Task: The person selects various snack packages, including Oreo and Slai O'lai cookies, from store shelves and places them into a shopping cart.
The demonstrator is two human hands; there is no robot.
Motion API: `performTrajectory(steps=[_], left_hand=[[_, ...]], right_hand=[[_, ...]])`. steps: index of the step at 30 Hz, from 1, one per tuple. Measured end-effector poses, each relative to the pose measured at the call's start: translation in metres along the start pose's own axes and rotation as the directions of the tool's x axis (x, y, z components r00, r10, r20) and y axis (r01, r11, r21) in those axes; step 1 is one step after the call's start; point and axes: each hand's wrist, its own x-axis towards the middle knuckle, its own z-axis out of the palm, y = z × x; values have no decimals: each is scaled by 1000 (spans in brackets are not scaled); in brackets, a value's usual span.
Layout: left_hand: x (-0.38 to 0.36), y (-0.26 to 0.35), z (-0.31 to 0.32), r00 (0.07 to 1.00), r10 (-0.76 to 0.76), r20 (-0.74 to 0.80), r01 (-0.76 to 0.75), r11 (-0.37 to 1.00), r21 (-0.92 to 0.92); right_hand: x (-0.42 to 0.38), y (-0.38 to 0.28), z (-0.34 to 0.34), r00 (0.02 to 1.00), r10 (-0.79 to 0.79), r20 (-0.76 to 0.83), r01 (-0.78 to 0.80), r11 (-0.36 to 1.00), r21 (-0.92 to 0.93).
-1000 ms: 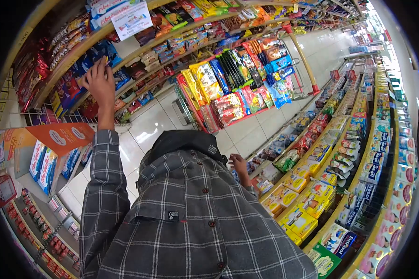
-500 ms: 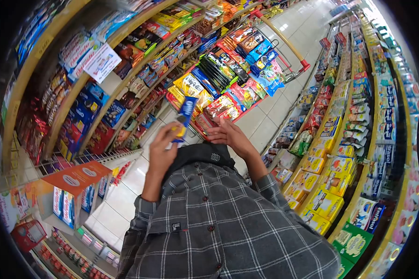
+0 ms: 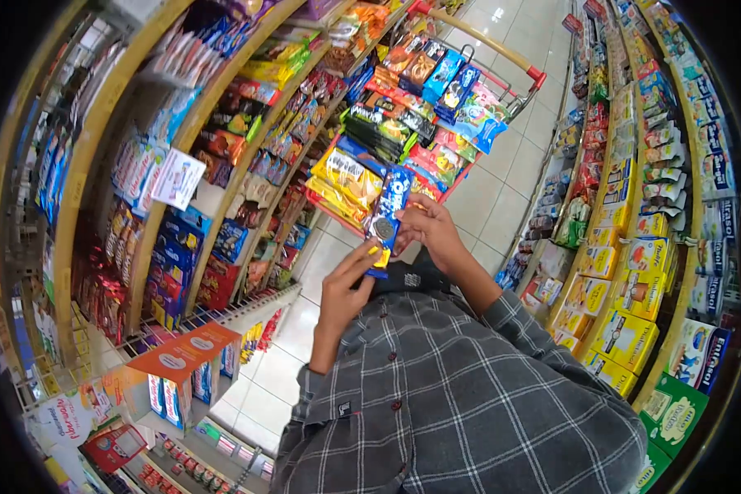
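A blue cookie packet (image 3: pixel 389 212) with a dark round cookie printed on it is held upright in front of my body. The fingers of my left hand (image 3: pixel 350 284) grip its yellow lower end. Higher up, my right hand (image 3: pixel 430 230) has its fingers pressed on the packet's right edge. Just beyond the hands stands a shopping cart piled with snack packs, among them yellow packs (image 3: pixel 345 179), dark green packs (image 3: pixel 379 128) and a light blue bag (image 3: pixel 477 126). The packet overlaps the near part of the pile.
The cart's handle (image 3: pixel 482 41) is at the far side. Shelves of snacks (image 3: pixel 170 263) line the left. Yellow boxes (image 3: pixel 626 329) and other goods fill the right shelves. An orange-topped display (image 3: pixel 185 354) stands at lower left, on a tiled floor (image 3: pixel 280 370).
My right hand has come onto the packet, which my left hand held alone before. The packet and left hand have moved right. The view has shifted, with the shelves appearing farther right.
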Motion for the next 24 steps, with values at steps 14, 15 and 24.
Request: performTrajectory(steps=[14, 15, 24], left_hand=[[81, 32, 112, 993, -50, -105, 42, 997, -72], [88, 31, 120, 991, -51, -124, 42, 996, -74], [81, 23, 163, 867, -310, -390, 338, 941, 3]], right_hand=[[47, -106, -135, 972, -129, -195, 137, 990, 28], [57, -116, -148, 967, -156, -202, 158, 987, -5], [189, -179, -194, 944, -207, -258, 193, 978, -79]])
